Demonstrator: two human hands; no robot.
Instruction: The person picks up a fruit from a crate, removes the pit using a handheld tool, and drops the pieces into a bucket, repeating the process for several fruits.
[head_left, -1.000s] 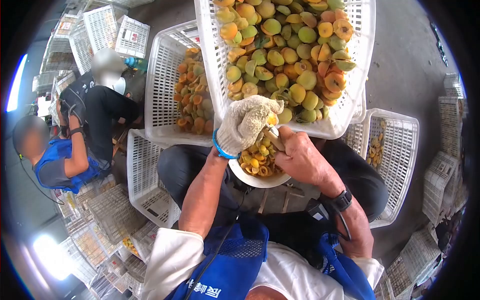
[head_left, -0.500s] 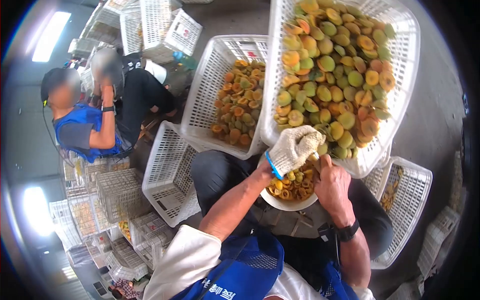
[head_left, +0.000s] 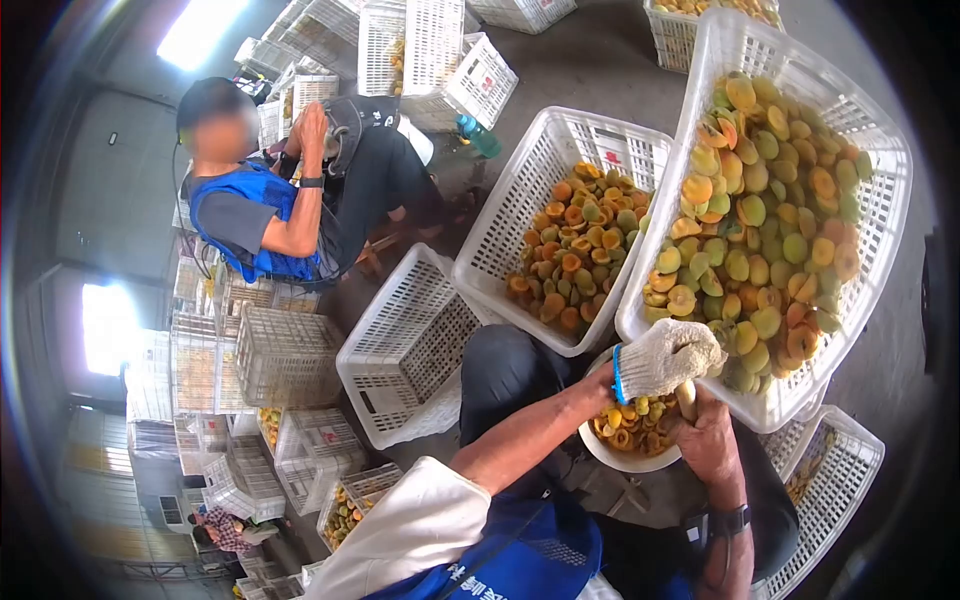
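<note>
My left hand (head_left: 672, 358), in a knitted white glove with a blue cuff, is closed at the near edge of a crate of green and orange apricots (head_left: 765, 240); whatever its fingers hold is hidden. Just below it, my bare right hand (head_left: 708, 440) is wrapped round a tool with a pale, wood-like handle (head_left: 686, 400); its working end cannot be made out. Beneath both hands, a white bowl (head_left: 622, 461) between my knees contains cut orange apricot pieces (head_left: 632, 425).
Left of the full crate stands a white crate (head_left: 490, 262) partly filled with apricot halves. A tilted crate (head_left: 385, 360) lies by my knee, another crate (head_left: 840, 500) at right. A seated co-worker (head_left: 260, 215) is at left, near a green bottle (head_left: 478, 135) and stacked crates (head_left: 290, 360).
My view has swung left, so the crates and my hands appear further right. The pale handle in my right hand now shows more plainly. Both hands stay close together over the bowl.
</note>
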